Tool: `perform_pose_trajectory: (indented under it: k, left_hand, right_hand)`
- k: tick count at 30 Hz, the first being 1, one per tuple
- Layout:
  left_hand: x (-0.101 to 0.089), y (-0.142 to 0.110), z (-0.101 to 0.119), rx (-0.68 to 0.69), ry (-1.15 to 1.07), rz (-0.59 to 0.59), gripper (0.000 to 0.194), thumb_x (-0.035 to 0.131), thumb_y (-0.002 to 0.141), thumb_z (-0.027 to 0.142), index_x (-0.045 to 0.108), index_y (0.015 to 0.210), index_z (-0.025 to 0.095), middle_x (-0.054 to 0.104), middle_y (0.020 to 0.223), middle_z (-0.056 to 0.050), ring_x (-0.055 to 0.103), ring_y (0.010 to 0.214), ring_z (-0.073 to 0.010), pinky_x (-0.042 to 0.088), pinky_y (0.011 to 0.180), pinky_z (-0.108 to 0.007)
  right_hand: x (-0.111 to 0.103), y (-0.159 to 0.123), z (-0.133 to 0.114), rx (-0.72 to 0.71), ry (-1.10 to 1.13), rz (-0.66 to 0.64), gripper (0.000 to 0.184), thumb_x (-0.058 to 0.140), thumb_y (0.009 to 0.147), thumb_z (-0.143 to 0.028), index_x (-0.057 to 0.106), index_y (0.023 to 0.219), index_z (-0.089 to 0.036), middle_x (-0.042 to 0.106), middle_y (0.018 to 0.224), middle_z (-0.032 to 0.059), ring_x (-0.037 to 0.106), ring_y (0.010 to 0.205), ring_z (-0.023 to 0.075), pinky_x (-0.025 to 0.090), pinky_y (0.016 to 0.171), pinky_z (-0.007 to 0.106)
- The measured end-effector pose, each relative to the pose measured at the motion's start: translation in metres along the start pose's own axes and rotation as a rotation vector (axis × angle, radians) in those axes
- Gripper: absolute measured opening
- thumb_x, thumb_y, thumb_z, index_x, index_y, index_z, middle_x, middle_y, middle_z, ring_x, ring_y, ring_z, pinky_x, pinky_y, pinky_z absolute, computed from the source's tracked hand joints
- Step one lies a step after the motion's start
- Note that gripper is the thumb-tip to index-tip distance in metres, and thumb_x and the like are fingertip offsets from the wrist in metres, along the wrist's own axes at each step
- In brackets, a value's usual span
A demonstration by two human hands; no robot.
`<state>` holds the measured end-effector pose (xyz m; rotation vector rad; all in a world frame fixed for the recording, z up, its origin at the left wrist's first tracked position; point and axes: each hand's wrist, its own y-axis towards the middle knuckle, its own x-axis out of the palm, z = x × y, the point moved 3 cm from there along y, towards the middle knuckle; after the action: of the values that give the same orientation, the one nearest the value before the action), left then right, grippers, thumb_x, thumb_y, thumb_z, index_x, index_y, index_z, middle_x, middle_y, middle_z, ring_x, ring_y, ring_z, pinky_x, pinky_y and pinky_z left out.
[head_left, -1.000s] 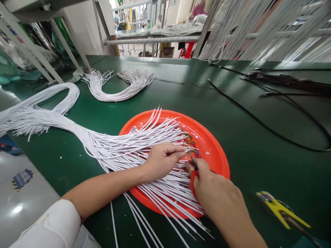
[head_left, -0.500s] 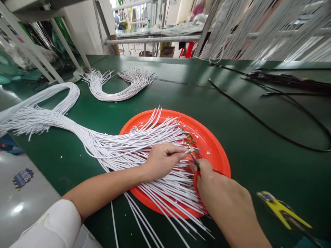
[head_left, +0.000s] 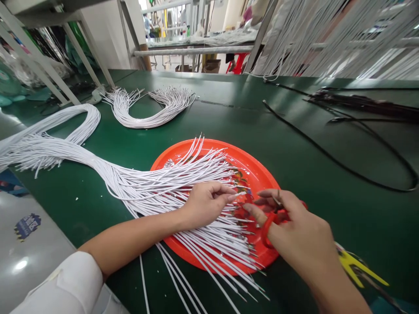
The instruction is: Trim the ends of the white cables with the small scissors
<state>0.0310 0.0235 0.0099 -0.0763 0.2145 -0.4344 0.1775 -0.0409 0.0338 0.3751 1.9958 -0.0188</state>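
Observation:
My left hand (head_left: 207, 203) pinches the end of one white cable (head_left: 241, 193) between thumb and fingers. Its forearm lies across a thick bundle of white cables (head_left: 157, 183) whose stripped-looking ends fan out over a red oval tray (head_left: 257, 168). Just to the right, my right hand (head_left: 301, 226) carries red-handled scissors (head_left: 266, 231), the loop hanging at the palm. Its thumb and forefinger are apart, near the held cable end but not touching it. The blades are mostly hidden by the fingers. Bits of silvery foil (head_left: 169, 164) lie in the tray.
More white cable bundles (head_left: 147, 120) lie at the back and left of the green table (head_left: 222, 120). Black cables (head_left: 330, 157) spread over the right side. A yellow-handled tool (head_left: 352, 266) rests beside my right forearm. White cables (head_left: 314, 35) hang from a rack behind.
My right hand has drawn back to the right from the cable end, and its fingers have spread. The scissor blades have turned away from the cable. My left hand keeps its pinch.

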Motion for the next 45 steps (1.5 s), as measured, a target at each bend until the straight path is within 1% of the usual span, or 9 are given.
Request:
perform_pose_trajectory:
  k: [4,9,15,20,27,31,38,42,45]
  left_hand:
    - [0.0,-0.002,0.0,0.098,0.122,-0.056,0.022,0.054,0.078,0.028,0.068,0.082,0.013,0.065,0.07,-0.003,0.055,0.063,-0.0113,0.043,0.062,-0.023]
    - [0.002,-0.006,0.005,0.223,0.27,-0.131,0.021,0.048,0.081,0.023,0.067,0.084,0.015,0.067,0.075,-0.003,0.058,0.068,-0.0125,0.044,0.065,-0.023]
    - [0.005,-0.011,0.008,0.537,0.561,-0.206,0.022,0.043,0.085,0.018,0.064,0.09,0.016,0.064,0.083,-0.006,0.057,0.077,-0.0144,0.043,0.07,-0.023]
    - [0.008,-0.011,0.009,0.663,0.683,-0.345,0.026,0.038,0.087,0.021,0.063,0.084,0.014,0.061,0.079,-0.008,0.055,0.073,-0.0157,0.043,0.068,-0.025]
    - [0.004,-0.014,0.016,0.801,0.573,-0.364,0.026,0.035,0.087,0.019,0.06,0.084,0.012,0.062,0.086,-0.011,0.055,0.079,-0.0159,0.045,0.074,-0.025]
    - [0.003,-0.014,0.016,0.781,0.548,-0.362,0.023,0.036,0.087,0.019,0.058,0.087,0.013,0.062,0.084,-0.009,0.054,0.078,-0.0146,0.044,0.075,-0.025]
    - [0.002,-0.012,0.013,0.679,0.677,-0.246,0.023,0.038,0.086,0.019,0.06,0.087,0.014,0.059,0.075,-0.007,0.054,0.07,-0.0153,0.042,0.066,-0.025]
    - [0.001,-0.013,0.015,0.778,0.55,-0.359,0.023,0.037,0.087,0.02,0.058,0.088,0.013,0.06,0.08,-0.008,0.055,0.076,-0.0144,0.043,0.073,-0.023]
    - [-0.001,-0.014,0.018,0.786,0.468,-0.361,0.022,0.037,0.087,0.02,0.058,0.088,0.014,0.062,0.084,-0.008,0.056,0.08,-0.0137,0.043,0.076,-0.023]
  right_hand:
    - [0.001,-0.001,-0.004,-0.132,0.143,0.083,0.023,0.05,0.08,-0.03,0.057,0.101,-0.024,0.066,0.096,0.0018,0.061,0.081,0.019,0.044,0.07,0.029]
    - [0.005,-0.006,-0.007,-0.199,0.015,0.038,0.022,0.042,0.08,-0.021,0.062,0.09,-0.021,0.067,0.085,0.0025,0.061,0.072,0.0182,0.042,0.069,0.03]
    - [0.005,-0.003,-0.004,-0.118,-0.011,-0.082,0.017,0.044,0.074,-0.025,0.059,0.083,-0.021,0.065,0.068,0.0021,0.058,0.063,0.0199,0.041,0.059,0.03]
    - [0.008,0.005,0.004,0.061,0.326,-0.342,0.009,0.053,0.07,-0.031,0.052,0.069,-0.022,0.059,0.063,-0.0009,0.054,0.057,0.0151,0.042,0.054,0.026]
    - [0.01,0.005,0.005,0.351,0.975,-0.48,0.037,0.076,0.05,-0.036,0.045,0.063,-0.019,0.045,0.057,-0.0054,0.045,0.052,0.0095,0.041,0.049,0.023]
    - [0.016,0.003,0.005,0.422,1.1,-0.519,0.044,0.077,0.049,-0.039,0.042,0.066,-0.02,0.045,0.056,-0.0065,0.042,0.047,0.0082,0.039,0.047,0.023]
    - [0.01,0.008,0.008,0.229,0.826,-0.233,0.034,0.076,0.054,-0.037,0.049,0.063,-0.018,0.049,0.063,-0.0032,0.048,0.06,0.011,0.041,0.056,0.022]
    - [0.01,0.004,0.004,0.312,1.02,-0.441,0.039,0.077,0.054,-0.037,0.043,0.064,-0.019,0.049,0.057,-0.005,0.045,0.05,0.0081,0.039,0.049,0.021]
    - [0.014,0.0,-0.001,0.408,1.219,-0.589,0.044,0.078,0.054,-0.033,0.038,0.068,-0.02,0.049,0.054,-0.0076,0.045,0.043,0.0063,0.037,0.045,0.02]
